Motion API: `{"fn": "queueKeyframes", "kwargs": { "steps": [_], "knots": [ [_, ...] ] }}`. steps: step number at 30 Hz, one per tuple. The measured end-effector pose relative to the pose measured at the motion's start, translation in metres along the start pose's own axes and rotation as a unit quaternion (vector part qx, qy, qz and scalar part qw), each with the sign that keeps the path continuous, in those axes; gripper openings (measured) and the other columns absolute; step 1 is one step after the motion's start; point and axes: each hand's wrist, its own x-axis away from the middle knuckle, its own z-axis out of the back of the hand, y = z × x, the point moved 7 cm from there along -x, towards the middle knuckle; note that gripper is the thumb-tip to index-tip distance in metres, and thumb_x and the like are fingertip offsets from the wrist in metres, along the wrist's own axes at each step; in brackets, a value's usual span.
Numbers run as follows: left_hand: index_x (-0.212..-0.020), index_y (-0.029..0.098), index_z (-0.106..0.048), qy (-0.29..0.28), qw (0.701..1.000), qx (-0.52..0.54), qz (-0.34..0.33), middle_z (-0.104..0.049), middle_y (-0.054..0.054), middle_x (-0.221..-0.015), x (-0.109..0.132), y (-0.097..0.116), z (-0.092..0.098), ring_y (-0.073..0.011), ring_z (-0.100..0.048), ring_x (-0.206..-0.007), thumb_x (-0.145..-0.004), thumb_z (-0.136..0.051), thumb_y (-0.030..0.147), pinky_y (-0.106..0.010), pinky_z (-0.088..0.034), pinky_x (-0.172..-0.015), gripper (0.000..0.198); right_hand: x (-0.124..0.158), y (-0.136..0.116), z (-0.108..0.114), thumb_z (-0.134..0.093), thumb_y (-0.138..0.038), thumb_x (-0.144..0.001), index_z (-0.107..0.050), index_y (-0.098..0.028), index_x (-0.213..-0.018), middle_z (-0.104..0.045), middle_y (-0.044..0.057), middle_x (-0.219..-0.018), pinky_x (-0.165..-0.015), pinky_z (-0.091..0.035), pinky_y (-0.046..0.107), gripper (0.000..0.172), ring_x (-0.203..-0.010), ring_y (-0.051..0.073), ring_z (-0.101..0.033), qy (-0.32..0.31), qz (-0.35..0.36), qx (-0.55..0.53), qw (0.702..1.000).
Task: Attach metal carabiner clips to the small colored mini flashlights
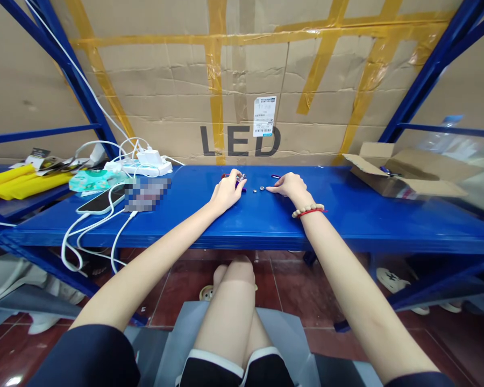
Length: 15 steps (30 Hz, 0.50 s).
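My left hand [227, 192] is closed around a small purple and silver thing [242, 184] over the blue table. Its silver part shows at the fingertips, and a purple end sticks out below them; the rest is hidden by the fingers. My right hand [292, 187] rests low on the tabletop, one finger stretched out beside a small round silver piece [262, 188]. A second small silver piece [255, 191] lies just left of that one. Beyond the right hand's fingers a short purple stick-like thing [275, 176] shows, its far end partly covered by the hand.
On the left of the blue table [210, 228] lie a phone [100, 201], white cables and a power strip [155, 167]. Yellow-handled items [28, 185] lie farther left. An open cardboard box [403, 174] stands on the right. A large carton [165, 102] marked LED stands behind.
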Motion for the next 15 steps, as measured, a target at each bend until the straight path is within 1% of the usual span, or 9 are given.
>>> {"fn": "queueKeyframes", "kwargs": {
  "steps": [4,8,11,15],
  "knots": [
    [-0.099,0.021,-0.052,-0.002,1.000,0.004,0.001,-0.069,-0.007,-0.085,0.000,0.000,0.001,-0.0243,-0.066,-0.085,-0.092,-0.046,0.033,-0.032,-0.048,-0.074,0.015,-0.003,-0.001,-0.004,-0.078,-0.034,-0.065,-0.073,-0.017,-0.080,-0.069,0.010,-0.072,-0.072,-0.053,0.033,0.024,-0.075,0.024,-0.067,-0.004,0.019,-0.036,0.999],
    [-0.098,0.021,-0.053,-0.011,1.000,0.019,0.005,-0.068,-0.005,-0.076,-0.001,-0.001,0.000,-0.0231,-0.066,-0.079,-0.094,-0.040,0.031,-0.031,-0.048,-0.072,0.017,-0.005,-0.005,-0.006,-0.075,-0.027,-0.066,-0.074,-0.015,-0.081,-0.070,0.010,-0.074,-0.076,-0.053,0.033,0.019,-0.078,0.023,-0.067,0.007,0.048,-0.044,0.998],
    [-0.095,0.021,-0.054,-0.010,0.999,0.039,-0.008,-0.067,-0.004,-0.075,-0.002,-0.002,-0.002,-0.0205,-0.065,-0.076,-0.095,-0.036,0.029,-0.030,-0.048,-0.073,0.019,-0.007,-0.008,-0.006,-0.075,-0.023,-0.064,-0.075,-0.014,-0.081,-0.071,0.011,-0.079,-0.080,-0.052,0.033,0.019,-0.084,0.024,-0.067,0.017,0.074,-0.039,0.996],
    [-0.093,0.021,-0.053,-0.023,0.996,0.073,-0.040,-0.066,-0.002,-0.075,-0.003,-0.002,-0.006,-0.0178,-0.064,-0.077,-0.096,-0.032,0.027,-0.028,-0.048,-0.076,0.022,-0.008,-0.011,-0.007,-0.076,-0.022,-0.063,-0.075,-0.014,-0.085,-0.071,0.011,-0.086,-0.085,-0.051,0.031,0.024,-0.089,0.023,-0.066,0.022,0.105,-0.031,0.994]
  ]
}}
